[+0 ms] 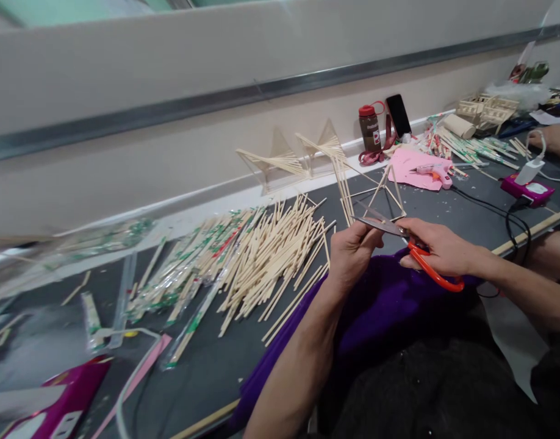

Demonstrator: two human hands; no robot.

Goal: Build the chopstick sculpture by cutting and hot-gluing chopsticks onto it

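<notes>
My right hand (438,244) is wrapped round the handles of a pair of scissors (433,268) with orange-red grips. The blades point left and stand slightly apart, reaching over my left hand. My left hand (352,249) is closed just below the blade tips, its fingers bent together; what they pinch is hidden. Beyond it several thin wooden sticks (343,183) slant up from the table, and I cannot tell whether they touch the hand. A small stick frame (384,190) stands behind the scissors. Left of my hands lies a loose pile of bare wooden sticks (275,250).
Plastic-wrapped chopsticks (188,256) lie left of the pile. Two twisted stick models (280,161) lean by the wall. A hot glue gun (433,172) rests on pink paper, near a bottle (369,129), a phone (398,116) and a purple power strip (529,189). Another person's hand (552,141) is at right.
</notes>
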